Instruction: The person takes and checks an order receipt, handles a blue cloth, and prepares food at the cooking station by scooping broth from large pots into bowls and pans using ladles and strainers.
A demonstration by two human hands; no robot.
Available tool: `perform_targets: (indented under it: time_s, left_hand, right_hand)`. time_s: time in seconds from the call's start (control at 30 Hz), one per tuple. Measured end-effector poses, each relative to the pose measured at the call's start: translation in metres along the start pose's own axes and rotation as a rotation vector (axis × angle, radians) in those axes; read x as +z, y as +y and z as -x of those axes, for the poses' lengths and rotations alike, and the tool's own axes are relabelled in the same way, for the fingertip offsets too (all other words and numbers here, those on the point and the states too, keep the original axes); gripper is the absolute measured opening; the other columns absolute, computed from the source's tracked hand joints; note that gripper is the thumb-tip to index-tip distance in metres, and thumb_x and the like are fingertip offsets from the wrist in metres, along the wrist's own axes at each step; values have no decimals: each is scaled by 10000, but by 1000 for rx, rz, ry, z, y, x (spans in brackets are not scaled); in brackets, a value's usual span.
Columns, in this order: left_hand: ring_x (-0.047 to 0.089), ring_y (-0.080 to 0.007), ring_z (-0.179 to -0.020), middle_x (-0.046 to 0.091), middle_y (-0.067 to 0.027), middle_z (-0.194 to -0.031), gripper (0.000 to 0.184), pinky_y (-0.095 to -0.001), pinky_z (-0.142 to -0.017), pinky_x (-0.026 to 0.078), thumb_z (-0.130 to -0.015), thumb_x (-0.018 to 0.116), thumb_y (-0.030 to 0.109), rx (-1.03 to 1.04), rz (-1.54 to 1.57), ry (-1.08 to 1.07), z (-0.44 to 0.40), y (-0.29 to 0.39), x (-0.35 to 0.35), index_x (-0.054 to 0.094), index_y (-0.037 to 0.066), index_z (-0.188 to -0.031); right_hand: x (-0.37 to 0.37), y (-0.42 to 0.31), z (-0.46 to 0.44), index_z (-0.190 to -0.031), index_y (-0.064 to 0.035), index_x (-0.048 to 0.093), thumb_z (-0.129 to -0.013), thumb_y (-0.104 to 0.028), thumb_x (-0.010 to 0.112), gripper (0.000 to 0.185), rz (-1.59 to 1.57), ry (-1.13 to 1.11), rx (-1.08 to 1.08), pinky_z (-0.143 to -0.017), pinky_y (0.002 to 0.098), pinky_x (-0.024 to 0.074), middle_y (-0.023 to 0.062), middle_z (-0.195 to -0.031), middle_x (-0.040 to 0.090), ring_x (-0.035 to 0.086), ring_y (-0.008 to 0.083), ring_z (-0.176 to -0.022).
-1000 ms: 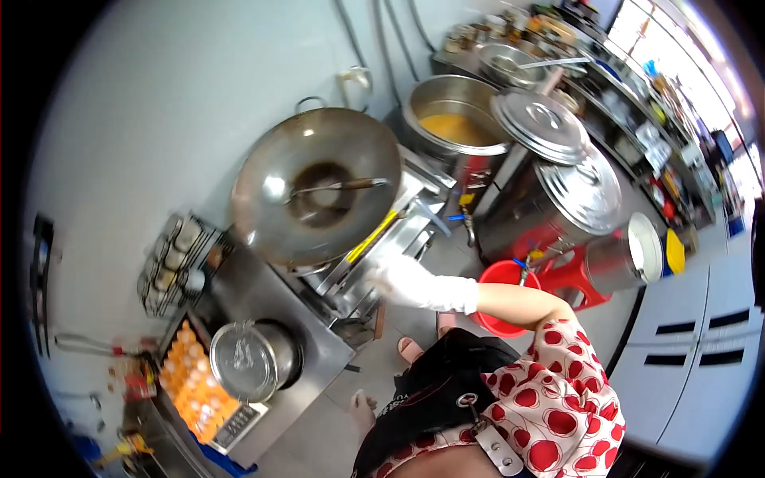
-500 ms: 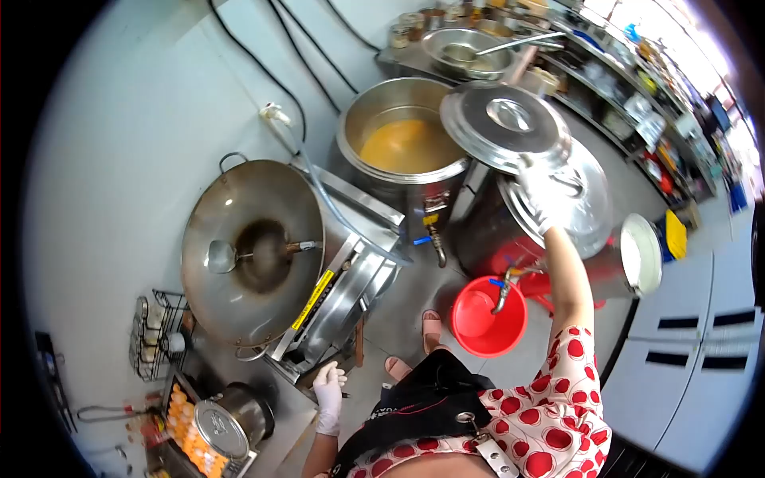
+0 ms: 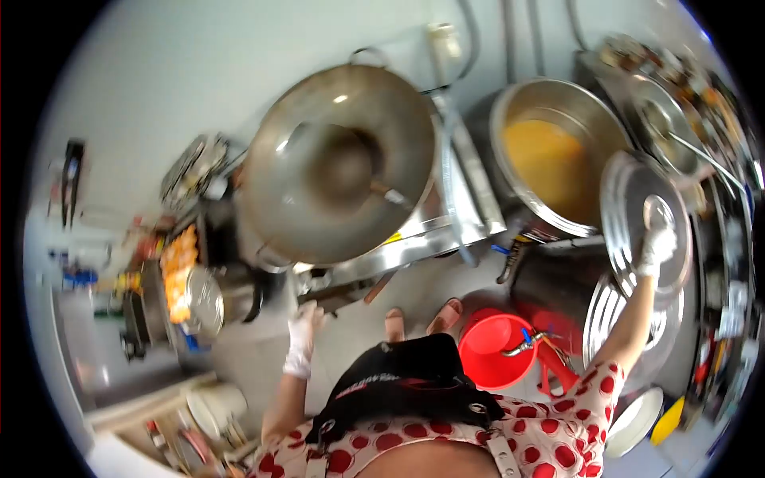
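Note:
My right hand (image 3: 658, 247), in a white glove, is shut on the handle of a round metal pot lid (image 3: 629, 199). This lid partly overlaps the rim of a large steel pot (image 3: 510, 171) holding yellow-brown liquid. Beneath my right forearm is a second metal lid (image 3: 599, 323) on another tall pot. My left hand (image 3: 304, 325), also gloved, hangs by the front edge of the wok stove (image 3: 351, 271). Its fingers are loosely bent, and nothing shows in them. A big wok (image 3: 275, 191) sits on the stove, with a blurred long-handled spatula (image 3: 389, 193) inside.
A red bucket (image 3: 478, 362) stands on the floor under a tap (image 3: 522, 345). Left of the stove are a lidded pot (image 3: 205, 303) and a tray of eggs (image 3: 178, 263). Behind the pots at right is a steel bowl (image 3: 649, 103) with a ladle.
The view has turned left, so the wok now appears nearer the middle. My right hand has moved from beside the lid onto its handle. My left hand stays near the stove.

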State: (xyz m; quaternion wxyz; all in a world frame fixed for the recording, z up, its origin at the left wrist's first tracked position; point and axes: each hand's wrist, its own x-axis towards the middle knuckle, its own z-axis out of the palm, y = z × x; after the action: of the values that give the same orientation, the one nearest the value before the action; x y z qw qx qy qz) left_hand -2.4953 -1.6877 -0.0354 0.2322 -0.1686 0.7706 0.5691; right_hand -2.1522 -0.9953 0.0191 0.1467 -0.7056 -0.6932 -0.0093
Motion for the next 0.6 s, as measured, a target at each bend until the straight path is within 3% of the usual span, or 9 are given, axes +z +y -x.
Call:
perform_targets:
  time_s: [0.07,0.1,0.17,0.27,0.3,0.33,0.4,0.53,0.6]
  left_hand:
    - [647,-213,-825,661,-111,-946,283,-343,-722,529,-902,592,223,-5,33,77,-24,8,-11,611,2,-1077]
    - [645,-221,-848,656,-117,-970,290,-349,-738,526,-903,591,226,47,101,85,-38,8,-12,603,4,-1089]
    - [640,-238,-873,645,-125,-1015,300,-353,-771,517,-911,576,229,72,251,128,-66,9,-7,580,16,-1122]
    - [637,-236,-855,620,-106,-1017,289,-356,-757,522,-927,559,259,35,417,190,-94,13,5,552,34,-1108]
    - [638,-233,-846,617,-100,-993,266,-350,-724,530,-927,562,245,47,433,166,-105,8,4,546,37,-1092]
    - [639,-229,-837,614,-94,-968,242,-344,-691,537,-927,564,231,63,449,135,-115,5,4,539,41,-1075]
    - [632,-171,-694,611,-51,-847,135,-255,-559,517,-907,598,155,159,395,143,-122,11,14,577,54,-995]
    - [529,-72,-618,605,-7,-738,42,-227,-539,438,-885,596,73,389,275,199,-132,-3,27,608,34,-889]
    - [520,-69,-607,603,8,-701,55,-228,-543,429,-879,596,68,416,304,276,-128,2,33,611,29,-843]
  right_hand:
    - [34,-2,-16,-1112,40,605,-846,-175,617,342,-84,439,-204,-828,396,506,212,-1034,648,634,353,-927]
    - [18,-32,12,-1108,30,615,-863,-158,602,309,-249,533,-351,-851,378,493,190,-1039,651,627,318,-946]
    - [-10,-114,111,-1099,10,636,-898,-126,572,251,-783,178,-584,-896,341,465,144,-1049,658,614,249,-985]
    - [17,-197,222,-1170,-8,612,-903,-145,584,301,-875,-494,-742,-959,328,426,145,-1160,631,588,216,-1084]
    - [40,-219,251,-1211,-12,584,-900,-136,577,334,-1043,-766,-583,-973,316,411,148,-1193,614,572,212,-1110]
    - [75,-236,268,-1274,-29,537,-917,-142,558,375,-1085,-824,-649,-983,291,395,143,-1220,597,551,199,-1129]
    - [94,-274,295,-1301,1,502,-951,-115,499,369,-1440,-1123,-243,-966,245,377,76,-1227,581,517,131,-1090]
    - [115,-298,310,-1266,9,531,-975,-201,481,363,-1499,-1035,-195,-954,267,399,75,-1173,606,546,160,-1062]
    - [119,-294,312,-1184,-1,580,-981,-183,454,301,-1437,-1015,-261,-842,271,463,52,-1061,635,583,150,-935]
